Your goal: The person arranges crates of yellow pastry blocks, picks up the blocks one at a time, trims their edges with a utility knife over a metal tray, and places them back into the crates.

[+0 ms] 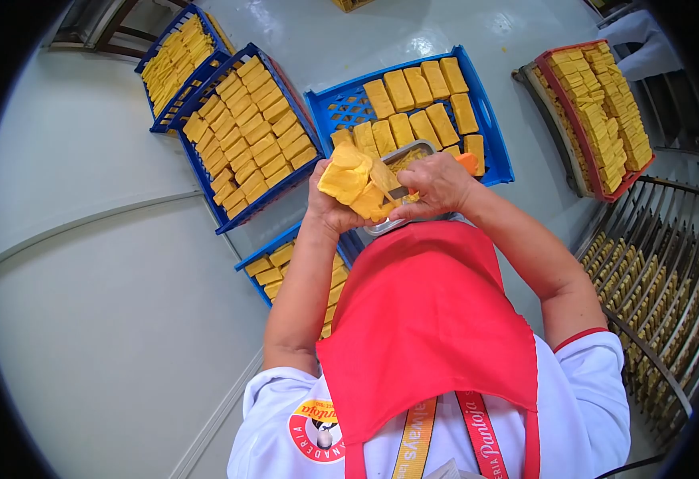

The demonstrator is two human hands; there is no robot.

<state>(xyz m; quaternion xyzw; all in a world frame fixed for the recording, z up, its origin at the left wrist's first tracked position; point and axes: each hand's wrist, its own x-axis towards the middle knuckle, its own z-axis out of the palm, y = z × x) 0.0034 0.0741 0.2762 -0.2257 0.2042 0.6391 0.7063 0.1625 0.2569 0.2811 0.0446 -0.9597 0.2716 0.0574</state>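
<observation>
My left hand (329,209) is wrapped round a yellow bread loaf (344,174), raised in front of the red apron. The loaf looks partly split, with slices leaning apart on its right side. My right hand (437,182) is closed round an orange-handled knife (467,163). The handle end sticks out past the fist, and a short grey stretch of what looks like the blade shows against the bread. Most of the blade is hidden. Under both hands is a metal tray (423,147) with yellow pieces in it, largely covered by my hands.
Ahead lies a blue crate (489,120) with rows of yellow loaves. More filled blue crates (198,180) stand to the left, one (255,268) beside my left forearm. At right are a red crate (633,182) of slices, a metal rack (645,335) and another person's white sleeve (641,40).
</observation>
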